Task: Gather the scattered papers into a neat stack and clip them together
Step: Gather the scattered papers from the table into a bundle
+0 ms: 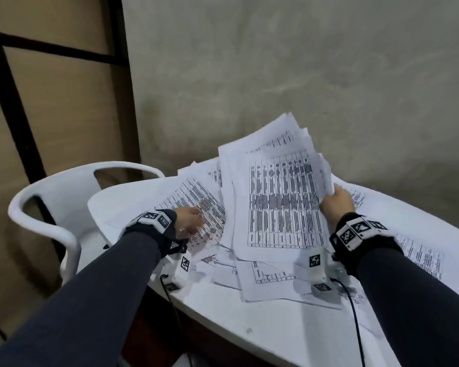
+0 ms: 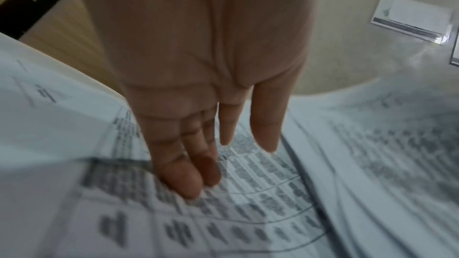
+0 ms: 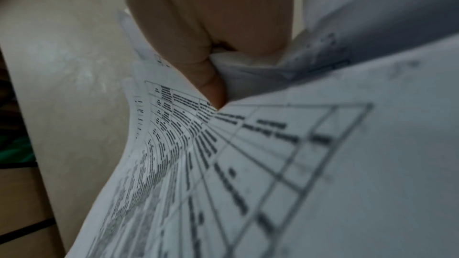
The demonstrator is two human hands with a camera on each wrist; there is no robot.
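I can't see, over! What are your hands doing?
Right hand grips raised sheaf of papers. Left hand open over loose sheets. No clip seen.

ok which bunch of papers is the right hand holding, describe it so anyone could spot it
On the white table, among the loose sheets, find the right hand. It grips the held bunch by its right edge: the only papers raised and tilted off the table.

A grey, mottled wall (image 1: 302,75) is seen behind a white table (image 1: 276,337) with a rounded edge. A white plastic chair (image 1: 51,197) is placed at the table's left end, its arm close to the tabletop. To the left, tan panels (image 1: 64,107) are divided by black framing (image 1: 13,102). The scene is dimly and evenly lit. A brownish floor (image 1: 16,274) is glimpsed below the chair.
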